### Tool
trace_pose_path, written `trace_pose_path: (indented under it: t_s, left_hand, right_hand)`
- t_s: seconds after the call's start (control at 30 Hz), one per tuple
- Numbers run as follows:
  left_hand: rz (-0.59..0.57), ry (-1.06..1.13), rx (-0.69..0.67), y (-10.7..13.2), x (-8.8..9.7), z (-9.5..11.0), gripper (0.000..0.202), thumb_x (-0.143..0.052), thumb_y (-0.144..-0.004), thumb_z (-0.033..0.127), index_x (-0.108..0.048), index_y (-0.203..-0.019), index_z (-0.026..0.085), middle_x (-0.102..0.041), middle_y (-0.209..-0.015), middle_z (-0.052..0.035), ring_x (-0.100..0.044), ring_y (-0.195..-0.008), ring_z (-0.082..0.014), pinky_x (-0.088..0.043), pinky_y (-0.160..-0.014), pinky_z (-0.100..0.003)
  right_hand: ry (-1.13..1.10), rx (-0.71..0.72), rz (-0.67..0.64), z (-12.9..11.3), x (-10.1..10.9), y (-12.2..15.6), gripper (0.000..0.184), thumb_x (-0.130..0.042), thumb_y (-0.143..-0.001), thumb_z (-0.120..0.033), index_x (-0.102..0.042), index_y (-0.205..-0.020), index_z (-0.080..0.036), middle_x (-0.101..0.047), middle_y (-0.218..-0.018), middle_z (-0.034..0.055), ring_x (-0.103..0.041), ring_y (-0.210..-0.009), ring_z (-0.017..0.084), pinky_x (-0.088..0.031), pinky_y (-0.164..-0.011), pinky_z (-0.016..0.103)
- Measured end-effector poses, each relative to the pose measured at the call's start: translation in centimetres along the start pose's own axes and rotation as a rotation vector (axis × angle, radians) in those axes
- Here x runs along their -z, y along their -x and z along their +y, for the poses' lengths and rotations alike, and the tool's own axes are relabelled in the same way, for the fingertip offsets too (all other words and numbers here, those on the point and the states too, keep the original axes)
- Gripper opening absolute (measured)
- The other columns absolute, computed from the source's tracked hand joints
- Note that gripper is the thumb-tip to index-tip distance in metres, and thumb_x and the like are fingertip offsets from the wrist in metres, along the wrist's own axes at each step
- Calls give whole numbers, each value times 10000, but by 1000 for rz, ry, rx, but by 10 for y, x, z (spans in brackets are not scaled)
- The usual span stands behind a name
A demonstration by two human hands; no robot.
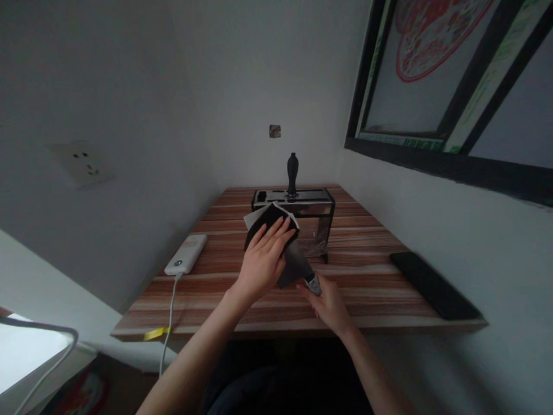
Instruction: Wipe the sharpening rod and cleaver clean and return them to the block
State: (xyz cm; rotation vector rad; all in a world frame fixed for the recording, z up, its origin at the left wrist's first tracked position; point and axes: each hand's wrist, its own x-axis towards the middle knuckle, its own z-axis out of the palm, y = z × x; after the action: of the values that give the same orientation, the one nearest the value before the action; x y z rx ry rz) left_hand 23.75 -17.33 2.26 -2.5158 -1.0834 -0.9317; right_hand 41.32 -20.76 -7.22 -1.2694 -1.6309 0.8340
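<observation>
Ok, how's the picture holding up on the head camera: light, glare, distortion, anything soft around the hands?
Head view: dim overall, with no strong glare on the flat blade; lower left, a bright patch looks washed out. Same view: the wall socket appears stretched toward the edge; the black sheet under the left hand loses detail; fine texture looks soft.

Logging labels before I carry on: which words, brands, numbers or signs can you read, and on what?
No text here can be read.
Pale strip with green print on the right wall: too blurred to read.
White device at the table's left: marking too small to read.
Yellow tag at the table edge: no print legible.
Broad grey blade in the right hand: no lettering visible.
</observation>
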Motion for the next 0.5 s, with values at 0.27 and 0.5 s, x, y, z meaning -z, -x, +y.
trace_pose_path:
  t_s: [0.27, 0.5]
  left_hand:
    - [-114, 103, -32, 29, -29, 33, 571, -391, -788, 73, -364, -1353, 153, -363, -1448, -68, -265, -1365, -174, -217, -1126, -393]
    - [-197, 206, -32, 51, -44, 56, 673, -406, -719, 42, -313, -1377, 148, -339, -1462, -52, -222, -1379, -154, -217, -1132, -379]
  right_hand:
    - [-11, 17, 30, 0, 2, -1, 237, -553, -810, -399, -589, -899, -183, -621, -600, 18, -599, -572, 193, -430, -498, 252]
    - [-54, 58, 10, 10, 1, -3, 171, -515, -746, -199, -638, -858, -160, -702, -780, 80, -655, -727, 237, -505, -637, 311]
